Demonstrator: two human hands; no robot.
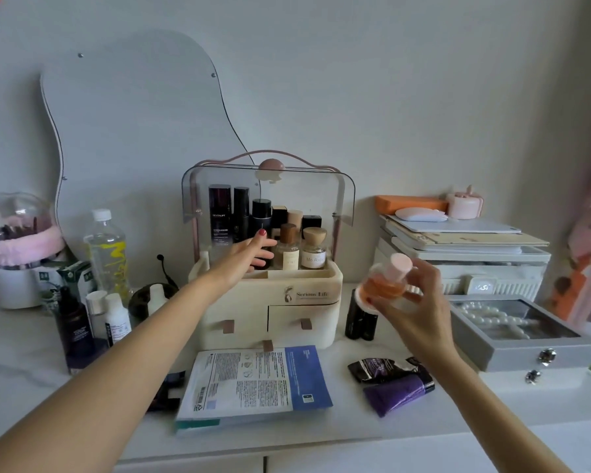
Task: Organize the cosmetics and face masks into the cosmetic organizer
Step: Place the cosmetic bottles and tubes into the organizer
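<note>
A small bottle (388,285) of orange liquid with a pink cap is pinched in the curled fingers of the right hand (420,302), held in the air to the right of the organizer (270,302) and above the tabletop (355,428); its long axis is tilted, with the cap pointed up and to the right. The left hand (244,259) is stretched into the organizer's open upper compartment with fingers nearly straight and nothing gripped, its fingertips just beside the bottles (289,250) stood upright there under the raised clear lid (268,196). The organizer is set towards the rear of the tabletop, near the middle. Face mask packets (253,384) are laid flat by the front edge, before the drawers, and a purple tube (398,392) is laid to their right.
</note>
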